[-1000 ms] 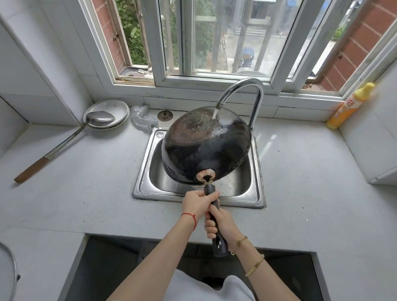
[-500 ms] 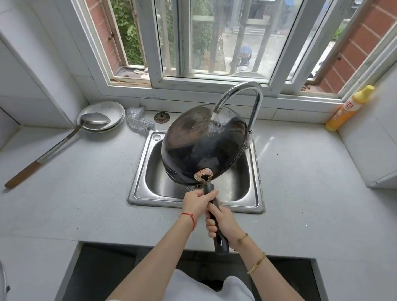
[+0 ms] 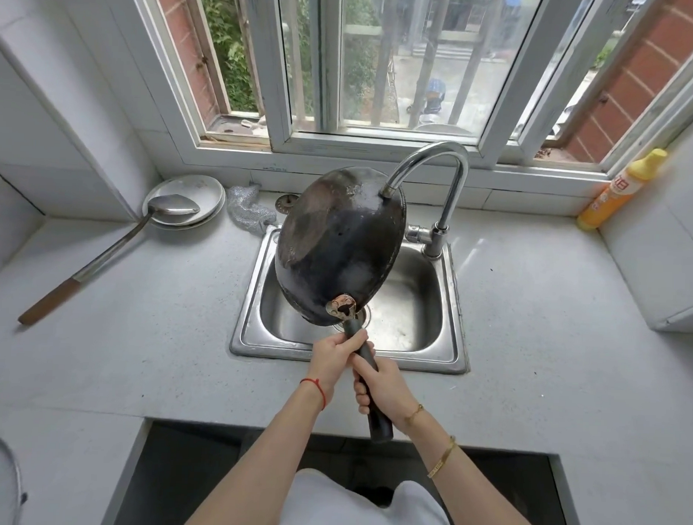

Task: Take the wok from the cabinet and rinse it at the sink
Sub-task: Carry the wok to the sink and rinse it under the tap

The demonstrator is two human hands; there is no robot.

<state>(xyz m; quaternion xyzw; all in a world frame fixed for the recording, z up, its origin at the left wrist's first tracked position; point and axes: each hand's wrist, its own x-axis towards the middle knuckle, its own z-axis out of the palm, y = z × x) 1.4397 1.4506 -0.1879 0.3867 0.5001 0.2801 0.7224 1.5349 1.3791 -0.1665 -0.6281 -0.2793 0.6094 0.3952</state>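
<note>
Over a steel sink (image 3: pixel 451 305) set into a pale speckled countertop (image 3: pixel 138 333), one black wok (image 3: pixel 337 254) is held tipped on edge, its dark outer side turned toward the camera and its upper rim tucked under the spout of a single curved chrome faucet (image 3: pixel 438 167). The wok's long black handle (image 3: pixel 375 397) is gripped by two hands placed one behind the other: the left hand (image 3: pixel 333 356), marked by a red string at the wrist, is wrapped around the handle just below the riveted joint, while the right hand (image 3: pixel 383 389), with two gold bracelets on its wrist and forearm, is clamped around the handle closer to its free end. Both sets of fingers are curled tight around the handle, and the hands are touching. To the left of the sink, one metal ladle (image 3: pixel 101 253) with a wooden grip is laid with its bowl resting in a round metal plate (image 3: pixel 206 194), beside one crumpled steel scrubber (image 3: pixel 246 213) and one round sink strainer (image 3: pixel 286 202). One yellow and orange bottle (image 3: pixel 622 189) is stood against the wall at the far right, below the window (image 3: pixel 383 67). Whether water is running cannot be told.
</note>
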